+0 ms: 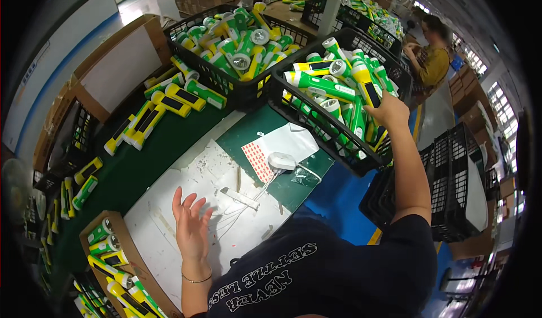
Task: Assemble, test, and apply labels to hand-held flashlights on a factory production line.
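Here the right hand [389,112] reaches into the black crate [316,123] at the bench's far right edge, its fingers curled down onto a green and yellow flashlight [368,92] on top of the heap; whether they have fully clamped it I cannot tell. That flashlight's long axis runs from the hand toward the far edge, and its lens end is hidden. The left hand [191,227] hovers, fingers spread and holding nothing, over the white sheet [169,205] at the near edge.
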Tool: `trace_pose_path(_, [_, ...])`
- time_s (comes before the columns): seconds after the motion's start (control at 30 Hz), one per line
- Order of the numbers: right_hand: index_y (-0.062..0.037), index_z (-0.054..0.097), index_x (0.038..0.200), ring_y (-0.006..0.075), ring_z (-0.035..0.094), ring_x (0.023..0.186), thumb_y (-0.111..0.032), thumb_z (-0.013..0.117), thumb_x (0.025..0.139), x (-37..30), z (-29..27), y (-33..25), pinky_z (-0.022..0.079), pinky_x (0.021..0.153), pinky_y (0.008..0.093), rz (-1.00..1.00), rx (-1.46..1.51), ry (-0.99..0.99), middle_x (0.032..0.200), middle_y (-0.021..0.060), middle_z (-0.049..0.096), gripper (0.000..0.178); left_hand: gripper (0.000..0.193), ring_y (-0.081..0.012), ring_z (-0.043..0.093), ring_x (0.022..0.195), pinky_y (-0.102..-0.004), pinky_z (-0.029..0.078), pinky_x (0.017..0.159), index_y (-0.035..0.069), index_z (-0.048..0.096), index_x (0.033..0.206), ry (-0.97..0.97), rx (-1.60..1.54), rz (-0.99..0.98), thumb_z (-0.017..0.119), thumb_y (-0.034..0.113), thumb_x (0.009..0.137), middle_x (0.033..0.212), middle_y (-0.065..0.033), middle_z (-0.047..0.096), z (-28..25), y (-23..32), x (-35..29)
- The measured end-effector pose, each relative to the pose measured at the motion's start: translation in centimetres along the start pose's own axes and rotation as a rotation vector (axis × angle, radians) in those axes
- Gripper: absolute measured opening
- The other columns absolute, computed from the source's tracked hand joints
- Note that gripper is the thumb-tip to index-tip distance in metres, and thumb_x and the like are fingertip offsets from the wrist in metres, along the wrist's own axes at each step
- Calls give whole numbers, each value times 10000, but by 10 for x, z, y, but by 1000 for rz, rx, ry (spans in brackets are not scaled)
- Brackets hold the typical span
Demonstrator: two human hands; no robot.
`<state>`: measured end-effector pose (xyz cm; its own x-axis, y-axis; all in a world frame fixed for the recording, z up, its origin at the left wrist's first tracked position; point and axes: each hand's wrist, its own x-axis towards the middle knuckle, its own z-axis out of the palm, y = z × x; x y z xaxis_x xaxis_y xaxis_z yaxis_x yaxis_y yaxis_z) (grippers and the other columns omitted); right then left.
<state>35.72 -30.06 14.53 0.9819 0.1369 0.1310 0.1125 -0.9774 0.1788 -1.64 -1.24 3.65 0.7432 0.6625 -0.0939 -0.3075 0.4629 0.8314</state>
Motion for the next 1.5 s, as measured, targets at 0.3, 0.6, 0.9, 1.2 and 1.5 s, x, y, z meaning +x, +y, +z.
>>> trace_pose_path(0.3, [-114,245,1410,323,577,1047,-699,609,603,48,57,38,468,852,420,159,383,-73,1191,188,560,1062,501,-167,503,1061,-336,411,874,143,312,1371,-33,-17,-53,452,311,921,1188,-27,505,-1,-9,6])
trace_pose_path(0.6, [-145,430,1308,256,583,1056,-591,702,609,126,56,43,476,858,376,144,-14,-191,1196,99,577,873,492,-162,506,1031,-327,404,850,122,345,1329,-25,55,-141,500,293,895,1165,-29,506,10,-13,14])
trace_pose_path(0.9, [-111,517,1148,279,625,942,-449,701,708,197,86,4,500,756,399,140,203,119,1031,114,643,584,473,-154,518,1010,-326,403,842,133,373,1314,80,184,-155,516,266,883,1143,-13,508,28,-9,22])
trace_pose_path(1.2, [-131,419,1326,341,568,1032,-366,687,628,142,46,21,455,886,391,-432,488,-10,1163,192,572,784,505,-173,503,1004,-351,384,848,133,371,1309,132,202,-184,553,263,856,1144,-23,475,17,-13,31])
trace_pose_path(1.5, [-209,177,1431,286,651,835,-125,615,732,126,85,-24,522,614,377,-280,26,211,1337,155,437,829,508,-177,507,1000,-344,388,842,137,368,1313,35,206,-218,553,266,858,1152,-27,480,24,-13,35])
